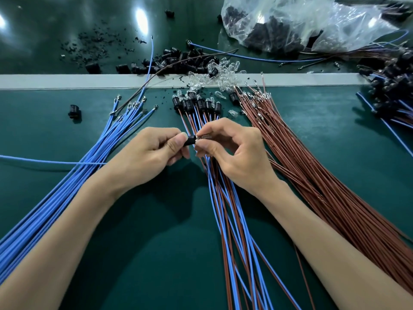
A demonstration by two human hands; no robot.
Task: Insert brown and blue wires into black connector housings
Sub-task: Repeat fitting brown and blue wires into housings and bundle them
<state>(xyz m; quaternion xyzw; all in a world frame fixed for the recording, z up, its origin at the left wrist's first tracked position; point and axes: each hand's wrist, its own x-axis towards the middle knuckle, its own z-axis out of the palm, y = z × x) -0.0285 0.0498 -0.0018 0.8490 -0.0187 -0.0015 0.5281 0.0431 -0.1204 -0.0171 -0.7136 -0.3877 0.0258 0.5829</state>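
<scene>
- Your left hand [145,151] is pinching a black housing [190,140] between thumb and forefinger, over the centre of the green mat [156,253].
- Your right hand [234,151] is pinching a clear piece [204,137] against the housing's 3 o'clock end.
- Blue wires [67,186] are fanning out at 8 o'clock and brown wires [324,175] at 4 o'clock.
- Wired housings [196,104] are lying at 12 o'clock, and a bag [301,21] is sitting at 1 o'clock.
</scene>
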